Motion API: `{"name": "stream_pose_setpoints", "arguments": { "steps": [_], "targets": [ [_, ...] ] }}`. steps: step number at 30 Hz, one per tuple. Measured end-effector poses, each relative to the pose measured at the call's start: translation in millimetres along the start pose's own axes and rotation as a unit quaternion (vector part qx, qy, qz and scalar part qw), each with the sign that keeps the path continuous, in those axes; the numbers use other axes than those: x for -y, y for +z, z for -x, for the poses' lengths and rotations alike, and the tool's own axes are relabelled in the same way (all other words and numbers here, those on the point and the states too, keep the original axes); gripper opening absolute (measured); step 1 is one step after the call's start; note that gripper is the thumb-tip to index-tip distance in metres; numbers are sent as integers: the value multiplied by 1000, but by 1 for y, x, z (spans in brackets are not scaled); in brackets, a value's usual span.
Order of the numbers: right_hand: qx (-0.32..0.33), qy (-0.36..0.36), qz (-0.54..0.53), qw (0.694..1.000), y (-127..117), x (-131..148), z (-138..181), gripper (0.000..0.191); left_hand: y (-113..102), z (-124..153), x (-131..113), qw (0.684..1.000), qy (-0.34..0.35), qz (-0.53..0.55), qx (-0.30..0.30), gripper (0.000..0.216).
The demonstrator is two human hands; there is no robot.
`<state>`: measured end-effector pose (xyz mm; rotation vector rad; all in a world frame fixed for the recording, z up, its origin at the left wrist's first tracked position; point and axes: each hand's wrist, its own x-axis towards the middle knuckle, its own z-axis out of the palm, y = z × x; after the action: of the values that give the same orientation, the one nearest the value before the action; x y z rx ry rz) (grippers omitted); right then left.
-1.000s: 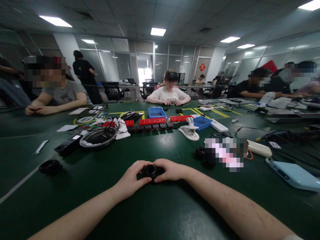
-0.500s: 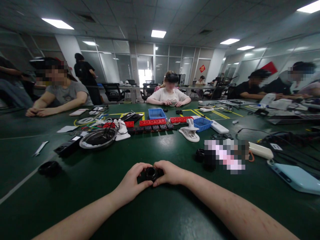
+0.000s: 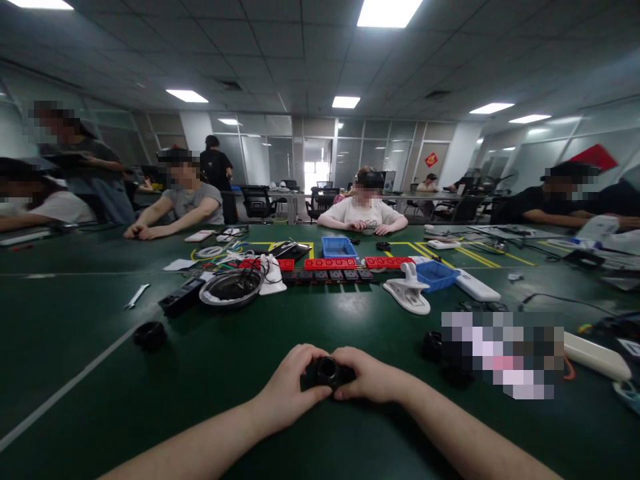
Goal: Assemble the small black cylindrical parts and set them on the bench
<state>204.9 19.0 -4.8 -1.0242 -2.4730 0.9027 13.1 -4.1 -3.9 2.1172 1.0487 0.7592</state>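
A small black ring-shaped part rests low on the green table right in front of me. My left hand curls round its left side, fingers closed on it. My right hand grips its right side the same way. Both forearms lie on the table and reach in from the bottom edge. The part's underside is hidden by my fingers.
Another black ring lies at left, a black round part at right. Further off are a metal bowl, red and black blocks, two blue bins, a white clamp and a wrench. Several people sit round the table.
The camera has tilted up and swung left, so the hands sit lower in view. Both hands keep the same grip on the black part.
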Motion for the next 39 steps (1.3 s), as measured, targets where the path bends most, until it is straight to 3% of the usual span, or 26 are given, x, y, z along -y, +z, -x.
{"name": "stream_pose_setpoints", "arguments": {
  "steps": [5,9,13,16,21,30,33,39],
  "targets": [
    [-15,41,-48,998,6,-1,-2,32,0,1,1,1000,7,-4,3,32],
    [-91,123,53,987,22,6,-2,40,1,1,3,1000,0,-3,-16,33],
    [-136,107,117,978,26,13,-2,45,1,1,4,1000,-8,5,-23,32],
    [-86,52,77,992,17,11,-1,48,-2,1,3,1000,-1,16,-2,33],
    [38,-21,1,999,-3,1,1,29,-4,1,0,999,13,22,43,39],
    [33,-53,13,998,-2,-5,1,30,0,0,1,999,8,14,38,38],
    [9,-11,37,999,3,1,3,36,2,1,-1,1000,-7,0,17,34],
    [-108,86,165,977,23,15,2,50,6,2,3,998,-40,-24,-35,30]
  ]
}}
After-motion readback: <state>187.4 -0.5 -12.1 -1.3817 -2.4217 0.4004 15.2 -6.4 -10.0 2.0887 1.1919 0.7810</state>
